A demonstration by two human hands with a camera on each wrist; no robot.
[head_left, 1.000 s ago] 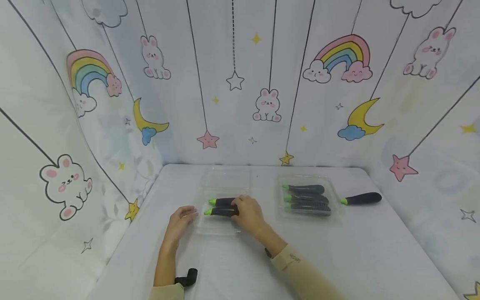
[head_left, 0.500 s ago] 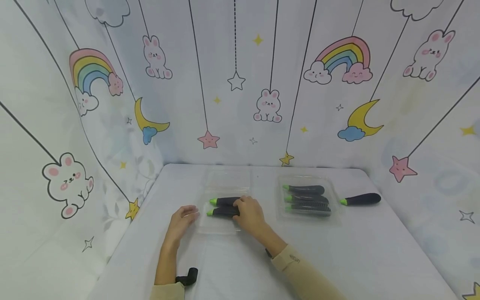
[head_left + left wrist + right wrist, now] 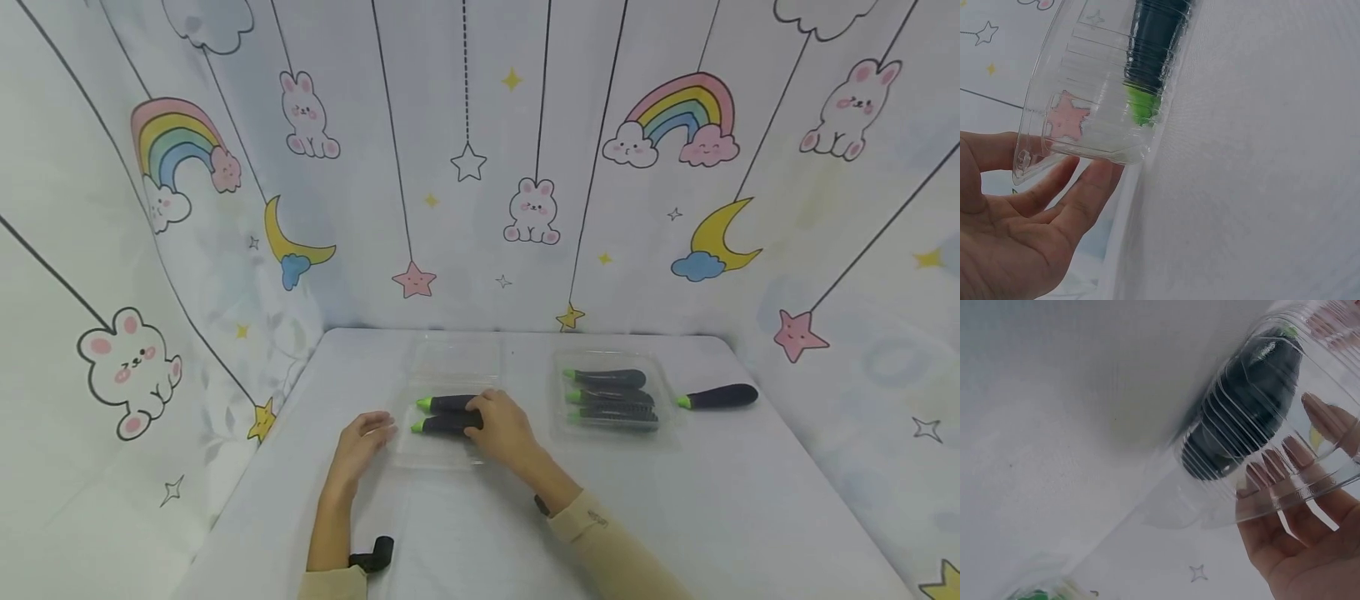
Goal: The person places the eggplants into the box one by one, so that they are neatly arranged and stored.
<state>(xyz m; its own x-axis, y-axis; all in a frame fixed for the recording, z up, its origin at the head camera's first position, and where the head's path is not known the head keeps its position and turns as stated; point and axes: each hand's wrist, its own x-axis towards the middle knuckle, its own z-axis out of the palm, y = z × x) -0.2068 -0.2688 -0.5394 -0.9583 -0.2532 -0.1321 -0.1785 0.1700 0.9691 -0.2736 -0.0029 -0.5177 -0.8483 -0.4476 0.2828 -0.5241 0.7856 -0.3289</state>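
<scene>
Two dark eggplants with bright green ends, the far one and the near one, lie side by side in a clear plastic box. My left hand is at the box's left side, fingers fairly straight against its outer wall and thumb by the rim. From the right my right hand reaches over the box and covers the eggplants' blunt ends. In the right wrist view its fingers show through the ribbed plastic beside the near eggplant's dark body, not wrapped round it.
The box's raised clear lid stands behind it. To the right is a second clear box with three eggplants inside. Farther right a single eggplant lies loose on the white table. Patterned cloth hangs around the table.
The near eggplant has slid slightly to the right in the box, under my right hand. My left hand keeps its place at the box's side.
</scene>
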